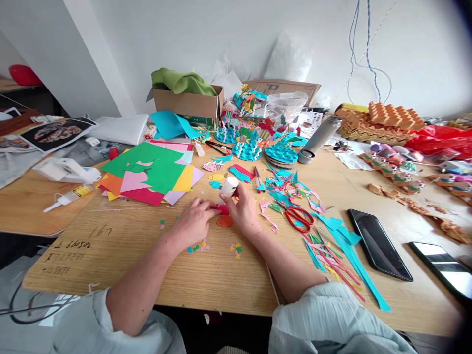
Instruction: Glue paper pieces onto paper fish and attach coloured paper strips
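My right hand [244,211] is closed around a white glue stick [230,185], tilted over a red paper fish [222,209] on the table. My left hand [194,220] rests at the fish's left side, its fingertips pressing the paper down. Just below lies an orange paper fish [224,221] with a drawn face. Beyond the hands are a yellow paper fish [216,177], a blue paper fish [215,185] and a patterned pink fish [212,166]. Small paper dots [199,247] and tiny cut pieces [236,250] lie nearer my body.
Coloured paper sheets [155,172] are stacked to the left. Red-handled scissors [299,219], paper strips [335,260] and two phones [379,244] lie to the right. Blue paper sea models [247,147], a steel flask [322,137] and a cardboard box [188,102] stand behind.
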Available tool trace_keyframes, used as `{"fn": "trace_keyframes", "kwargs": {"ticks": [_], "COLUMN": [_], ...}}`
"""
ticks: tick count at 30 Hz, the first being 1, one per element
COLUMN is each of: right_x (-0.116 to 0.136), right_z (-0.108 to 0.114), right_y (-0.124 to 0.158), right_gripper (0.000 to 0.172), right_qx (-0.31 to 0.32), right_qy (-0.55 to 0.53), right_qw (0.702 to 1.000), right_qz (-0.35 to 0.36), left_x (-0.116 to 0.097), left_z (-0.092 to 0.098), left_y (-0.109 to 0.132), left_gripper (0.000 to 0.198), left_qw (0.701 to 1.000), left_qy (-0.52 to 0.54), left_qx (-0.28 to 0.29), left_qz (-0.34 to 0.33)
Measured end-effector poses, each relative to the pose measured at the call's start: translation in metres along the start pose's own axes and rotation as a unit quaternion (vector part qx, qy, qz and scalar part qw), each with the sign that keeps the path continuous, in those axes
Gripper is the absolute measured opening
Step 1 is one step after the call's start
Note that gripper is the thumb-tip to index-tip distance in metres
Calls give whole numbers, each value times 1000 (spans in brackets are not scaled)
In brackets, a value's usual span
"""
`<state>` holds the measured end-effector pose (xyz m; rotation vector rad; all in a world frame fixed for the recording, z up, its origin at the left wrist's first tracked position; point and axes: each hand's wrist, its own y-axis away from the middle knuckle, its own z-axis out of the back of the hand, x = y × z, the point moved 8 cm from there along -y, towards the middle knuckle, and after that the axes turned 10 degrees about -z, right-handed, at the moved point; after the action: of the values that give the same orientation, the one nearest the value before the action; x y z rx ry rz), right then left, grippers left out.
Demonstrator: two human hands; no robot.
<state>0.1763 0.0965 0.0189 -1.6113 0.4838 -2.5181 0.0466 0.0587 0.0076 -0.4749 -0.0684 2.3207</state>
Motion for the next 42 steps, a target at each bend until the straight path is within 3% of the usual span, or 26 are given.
{"fn": "trace_keyframes", "kwargs": {"ticks": [9,14,20,27,42], "right_x": [-3,-11,-20,-4,3], "right_z": [8,15,17,5,1], "right_y": [-2,-7,-9,0,4], "right_gripper": [21,28,33,25,22], "right_qx": [-24,-53,-55,14,22], "right_qy": [-26,-88,-149,-45,23], "right_qw": [998,992,984,998,999], "right_qz": [-45,-72,-86,-41,10], "left_x": [2,8,10,6,4], "left_z": [2,8,7,8,8], "left_y": [-1,-1,-1,-2,-2], "left_gripper": [52,44,48,50,53], "left_qw": [1000,998,998,999,998], "left_qy": [7,29,26,13,10], "left_qx": [-25,-46,-47,-51,-55], "left_qz": [-8,30,24,-3,-16]}}
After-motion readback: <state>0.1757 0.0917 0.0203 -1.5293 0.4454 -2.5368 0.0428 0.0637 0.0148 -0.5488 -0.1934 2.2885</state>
